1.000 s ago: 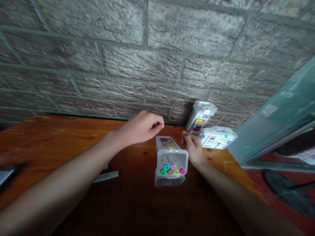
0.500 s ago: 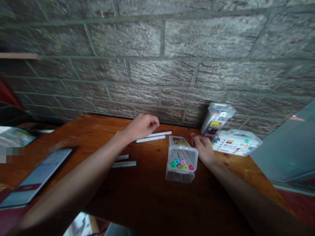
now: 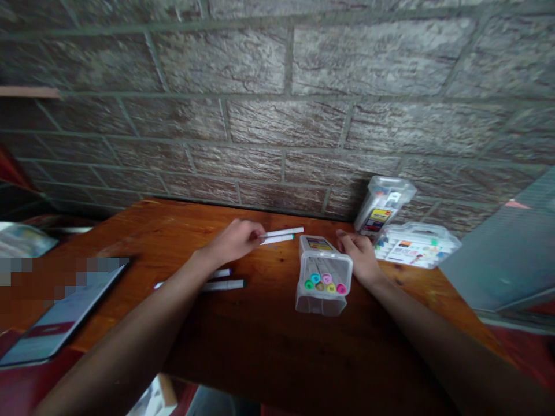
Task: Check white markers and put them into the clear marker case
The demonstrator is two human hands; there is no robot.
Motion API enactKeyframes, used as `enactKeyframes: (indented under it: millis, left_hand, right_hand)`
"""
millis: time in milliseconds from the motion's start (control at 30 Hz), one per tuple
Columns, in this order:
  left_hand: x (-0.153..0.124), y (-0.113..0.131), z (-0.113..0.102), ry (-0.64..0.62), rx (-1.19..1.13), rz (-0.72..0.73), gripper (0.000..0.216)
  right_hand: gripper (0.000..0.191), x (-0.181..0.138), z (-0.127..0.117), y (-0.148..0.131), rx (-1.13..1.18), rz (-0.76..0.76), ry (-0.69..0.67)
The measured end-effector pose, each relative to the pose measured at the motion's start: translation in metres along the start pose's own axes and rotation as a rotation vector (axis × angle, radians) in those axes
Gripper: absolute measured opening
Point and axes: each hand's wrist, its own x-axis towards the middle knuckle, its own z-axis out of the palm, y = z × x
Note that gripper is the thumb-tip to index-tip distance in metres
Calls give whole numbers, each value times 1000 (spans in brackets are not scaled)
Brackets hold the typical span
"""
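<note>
My left hand [image 3: 236, 241] reaches to the back middle of the table, thumb and fingers pinched on the near end of a white marker with a red end [image 3: 284, 232]. A white marker with a green end [image 3: 278, 239] lies just below it. My right hand [image 3: 359, 255] is curled against the right side of a clear plastic marker case [image 3: 321, 306], some fingers hidden behind it. The case's open mouth faces me, showing several markers with coloured ends [image 3: 326, 278]. Under my left forearm lie more markers [image 3: 225, 285], partly covered.
A second clear marker case [image 3: 381, 205] stands by the brick wall [image 3: 260, 133], with a flat clear case with a handle [image 3: 418, 248] before it. A phone or tablet [image 3: 65, 320] lies at the left. The wooden table [image 3: 269, 341] ends at the front.
My left hand has drawn back left and slightly down, and its fingers now pinch the red-ended marker's near end. My right hand stays beside the case. The view has shifted slightly.
</note>
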Motion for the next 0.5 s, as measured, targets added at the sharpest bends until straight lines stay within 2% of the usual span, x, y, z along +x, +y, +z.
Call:
enactKeyframes:
  millis: [200, 500]
  left_hand:
    - [1, -2, 3, -4, 32, 13, 21]
    - [3, -5, 1, 86, 71, 13, 33]
  right_hand:
    - [67, 0, 2, 0, -14, 8, 7]
    - [67, -1, 1, 0, -18, -17, 4]
